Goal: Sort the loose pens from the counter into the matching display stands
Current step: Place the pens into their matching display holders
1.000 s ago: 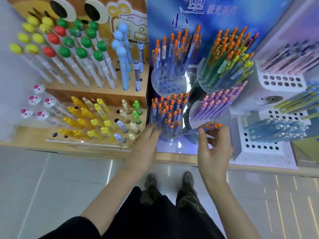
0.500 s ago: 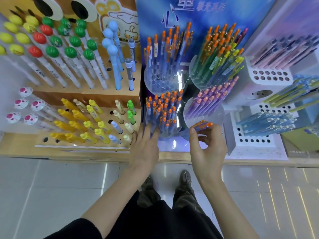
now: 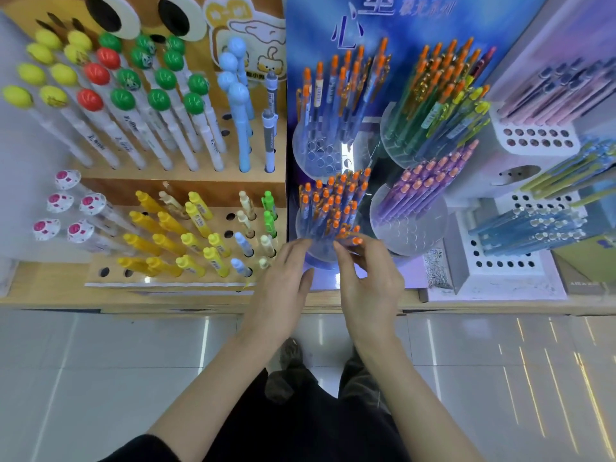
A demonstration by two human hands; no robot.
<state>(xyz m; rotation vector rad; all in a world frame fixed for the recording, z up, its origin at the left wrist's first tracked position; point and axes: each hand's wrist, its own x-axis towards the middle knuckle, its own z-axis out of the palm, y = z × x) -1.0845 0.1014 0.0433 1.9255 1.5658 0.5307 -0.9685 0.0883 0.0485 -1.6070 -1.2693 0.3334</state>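
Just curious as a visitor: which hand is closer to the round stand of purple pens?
Right. The right hand, pinching orange-tipped pens, is just left of and below the purple pen stand; the left hand is farther left, touching the blue pen stand.

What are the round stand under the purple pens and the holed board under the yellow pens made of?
Round stand: likely clear glossy acrylic; background shows through it, edges glint. Holed board: tan, matte, wood-like, maybe fibreboard; grain unclear.
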